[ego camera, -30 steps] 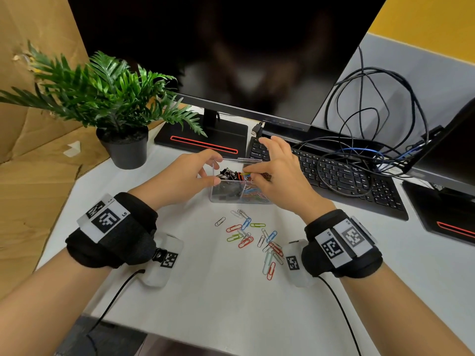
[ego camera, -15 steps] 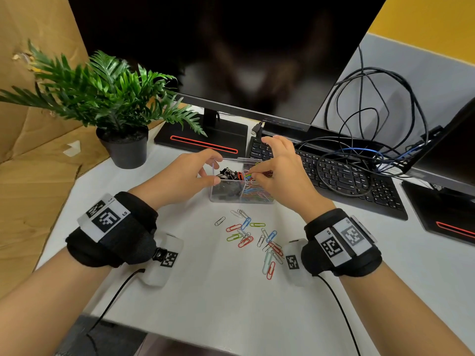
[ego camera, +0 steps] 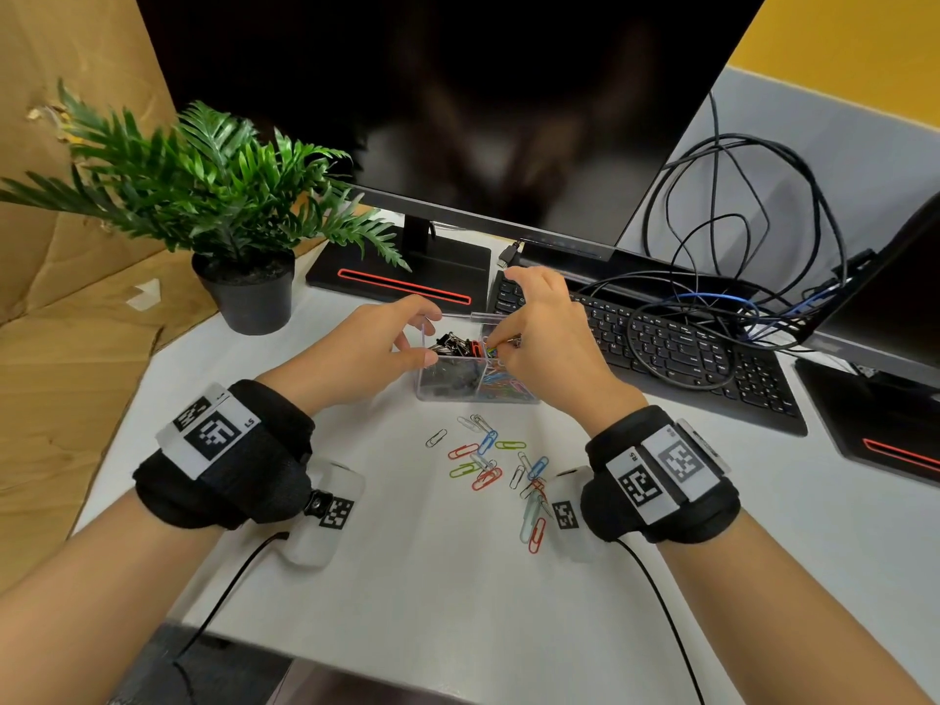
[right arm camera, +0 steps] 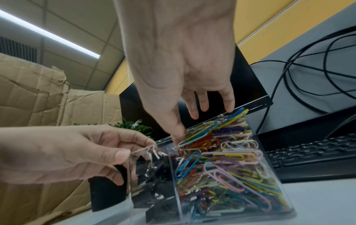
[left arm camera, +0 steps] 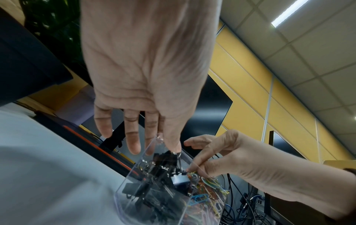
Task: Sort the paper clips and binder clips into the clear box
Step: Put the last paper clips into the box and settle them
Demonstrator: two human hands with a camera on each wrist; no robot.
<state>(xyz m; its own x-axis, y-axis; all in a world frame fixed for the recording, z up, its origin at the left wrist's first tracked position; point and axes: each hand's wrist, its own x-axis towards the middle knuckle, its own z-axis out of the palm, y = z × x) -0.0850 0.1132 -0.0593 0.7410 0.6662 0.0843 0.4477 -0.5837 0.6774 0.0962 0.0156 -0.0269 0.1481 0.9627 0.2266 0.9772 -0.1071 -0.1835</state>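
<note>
since the frame a second earlier little had shifted: the right hand had stayed over the right side of the clear box, its pinched tips somewhat lower at the rim, and the left hand had kept its hold on the left wall.

step in hand, as judged: depositing paper clips into the right compartment. in the right wrist view the thumb and forefinger were pressed together just inside the rim, among the coloured paper clips; whether a clip was still pinched between them could not be told. the other fingers were spread and loose above the pile. the left hand gripped the box, thumb on the near top edge and fingers on the far side, steadying it on the counter.

contents: black binder clips filled the left compartment, paper clips the right, a clear divider between. no binder clips were seen loose. a scatter of loose paper clips lay on the counter just in front of the box, between the two wrists, so the task was judged well advanced but unfinished.

next move, as judged: open the pinch, lift clear of the rim, draw back to the scatter and pick from flat wire, which calls for a fingertip pinch.

clearances: keyboard and cables close behind the right hand; monitor base just behind the box; potted plant well to the left. open counter lay toward the person. the right pile stood near rim height, so spill-over was a risk.
</note>
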